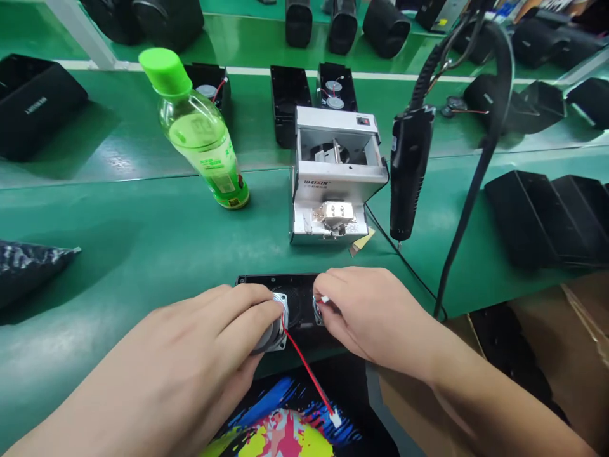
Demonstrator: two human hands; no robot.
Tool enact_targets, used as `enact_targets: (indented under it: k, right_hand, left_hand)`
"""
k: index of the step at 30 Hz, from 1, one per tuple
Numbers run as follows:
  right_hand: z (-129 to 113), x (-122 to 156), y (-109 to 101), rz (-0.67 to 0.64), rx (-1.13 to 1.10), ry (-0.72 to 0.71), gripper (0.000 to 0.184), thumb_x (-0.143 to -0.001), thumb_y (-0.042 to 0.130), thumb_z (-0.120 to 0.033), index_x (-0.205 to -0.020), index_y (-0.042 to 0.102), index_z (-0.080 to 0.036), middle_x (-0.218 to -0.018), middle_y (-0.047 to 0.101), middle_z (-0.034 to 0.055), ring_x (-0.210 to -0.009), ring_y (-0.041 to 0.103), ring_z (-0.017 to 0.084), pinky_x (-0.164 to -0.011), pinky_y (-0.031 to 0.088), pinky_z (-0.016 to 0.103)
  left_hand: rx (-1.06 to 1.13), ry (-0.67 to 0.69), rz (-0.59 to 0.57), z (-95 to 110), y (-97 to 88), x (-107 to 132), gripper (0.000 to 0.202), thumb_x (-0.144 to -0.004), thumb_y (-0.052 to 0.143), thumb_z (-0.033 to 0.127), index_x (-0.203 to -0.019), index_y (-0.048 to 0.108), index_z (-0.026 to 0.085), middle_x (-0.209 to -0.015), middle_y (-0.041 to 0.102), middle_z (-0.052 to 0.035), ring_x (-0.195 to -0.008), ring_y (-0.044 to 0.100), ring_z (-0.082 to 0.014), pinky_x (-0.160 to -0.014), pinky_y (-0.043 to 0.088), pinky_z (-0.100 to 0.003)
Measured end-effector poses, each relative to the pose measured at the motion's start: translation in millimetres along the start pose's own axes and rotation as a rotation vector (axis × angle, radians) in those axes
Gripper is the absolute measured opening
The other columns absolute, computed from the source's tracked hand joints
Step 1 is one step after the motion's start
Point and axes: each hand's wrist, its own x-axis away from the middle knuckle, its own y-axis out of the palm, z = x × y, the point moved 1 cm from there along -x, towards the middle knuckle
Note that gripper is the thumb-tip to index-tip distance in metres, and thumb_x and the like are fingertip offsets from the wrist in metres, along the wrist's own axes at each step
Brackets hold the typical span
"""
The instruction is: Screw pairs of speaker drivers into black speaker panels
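Note:
A black plastic speaker housing (295,285) lies at the near edge of the green table. My left hand (209,343) is closed around a small round speaker driver (275,330) with a square metal flange, held over the housing's left side. A red wire (307,368) runs from that driver down to a white plug (335,417) near my lap. My right hand (371,311) is closed over a second driver (318,308) on the housing's right side, pinching a small white connector (325,299) between fingertips.
A silver screw feeder box (333,184) stands just behind the housing. A hanging black electric screwdriver (409,171) with its cable is to its right. A green bottle (204,136) stands at left. Black housings (542,216) lie right and beyond; a cardboard box (561,343) at near right.

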Motion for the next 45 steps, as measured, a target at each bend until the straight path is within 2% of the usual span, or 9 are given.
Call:
enact_targets:
  k: [2, 4, 7, 10, 16, 27, 34, 40, 45]
  right_hand:
    - [8, 9, -3, -0.007, -0.023, -0.005, 0.016, -0.11, 0.059, -0.022, -0.094, 0.064, -0.024, -0.086, 0.064, -0.0025, -0.076, 0.059, 0.018, -0.068, 0.038, 0.038]
    - [14, 16, -6, -0.015, -0.033, -0.028, 0.023, -0.113, 0.055, -0.021, -0.095, 0.069, -0.024, -0.089, 0.065, -0.0017, -0.077, 0.06, 0.019, -0.068, 0.04, 0.038]
    - [22, 23, -9, -0.003, -0.035, -0.058, 0.027, -0.117, 0.051, -0.024, -0.113, 0.077, -0.026, -0.111, 0.073, 0.001, -0.089, 0.068, 0.02, -0.075, 0.049, 0.039]
    - [26, 30, -11, 0.0, -0.028, -0.103, 0.027, -0.12, 0.049, -0.03, -0.127, 0.075, -0.026, -0.131, 0.076, 0.0044, -0.107, 0.074, 0.025, -0.083, 0.058, 0.044]
    - [31, 41, -5, -0.047, -0.009, -0.162, 0.031, -0.113, 0.06, -0.023, -0.143, 0.065, -0.025, -0.151, 0.071, 0.009, -0.121, 0.076, 0.031, -0.09, 0.067, 0.048]
    - [32, 46, 5, -0.011, -0.005, -0.206, 0.039, -0.112, 0.06, -0.017, -0.15, 0.062, -0.019, -0.151, 0.074, 0.0058, -0.128, 0.076, 0.027, -0.099, 0.068, 0.045]
    - [32, 48, 5, -0.015, 0.022, -0.207, 0.039, -0.112, 0.06, -0.017, -0.152, 0.062, -0.018, -0.155, 0.071, 0.0083, -0.132, 0.074, 0.028, -0.103, 0.068, 0.046]
    - [32, 45, 4, -0.022, 0.027, -0.23, 0.039, -0.113, 0.057, -0.017, -0.152, 0.061, -0.017, -0.153, 0.071, 0.0103, -0.131, 0.075, 0.029, -0.1, 0.07, 0.045]
    - [32, 40, 2, -0.017, 0.005, -0.232, 0.033, -0.118, 0.048, -0.021, -0.148, 0.062, -0.019, -0.149, 0.074, 0.0085, -0.128, 0.077, 0.028, -0.094, 0.071, 0.046]
  left_hand:
    - [-0.037, 0.098, -0.031, 3, 3.3, -15, 0.033, -0.112, 0.046, 0.019, -0.127, 0.075, 0.023, -0.125, 0.082, -0.0081, -0.094, 0.082, -0.0231, -0.077, 0.069, -0.036]
    - [-0.066, 0.145, -0.03, 6, 5.7, -27, 0.036, -0.109, 0.042, 0.011, -0.12, 0.076, 0.02, -0.115, 0.082, -0.0101, -0.083, 0.08, -0.0231, -0.065, 0.065, -0.037]
    - [-0.078, 0.216, -0.053, 9, 10.3, -39, 0.04, -0.103, 0.042, 0.003, -0.116, 0.077, 0.02, -0.111, 0.084, -0.0101, -0.083, 0.081, -0.0239, -0.066, 0.067, -0.037]
    - [-0.143, 0.271, -0.117, 7, 19.3, -40, 0.038, -0.098, 0.047, 0.0, -0.114, 0.076, 0.018, -0.111, 0.085, -0.0112, -0.084, 0.081, -0.0267, -0.065, 0.069, -0.039]
    - [-0.1, 0.191, -0.119, 2, 33.7, -38, 0.031, -0.101, 0.051, 0.001, -0.112, 0.074, 0.018, -0.111, 0.085, -0.0099, -0.079, 0.079, -0.0246, -0.069, 0.066, -0.04]
    - [-0.102, 0.181, -0.157, 4, 33.1, -37, 0.038, -0.111, 0.04, 0.004, -0.121, 0.074, 0.016, -0.112, 0.084, -0.0109, -0.085, 0.078, -0.0247, -0.068, 0.049, -0.043]
    - [-0.017, 0.184, -0.103, 4, 32.6, -36, 0.037, -0.116, 0.039, 0.007, -0.121, 0.075, 0.014, -0.117, 0.085, -0.0105, -0.089, 0.08, -0.0229, -0.074, 0.049, -0.043]
    - [-0.014, 0.172, -0.115, 3, 33.3, -35, 0.036, -0.116, 0.039, 0.007, -0.123, 0.074, 0.015, -0.121, 0.085, -0.0098, -0.095, 0.081, -0.0239, -0.077, 0.048, -0.043]
    - [-0.019, 0.15, -0.135, 4, 35.0, -38, 0.035, -0.115, 0.039, 0.007, -0.119, 0.072, 0.018, -0.118, 0.084, -0.0089, -0.09, 0.079, -0.0222, -0.076, 0.047, -0.042]
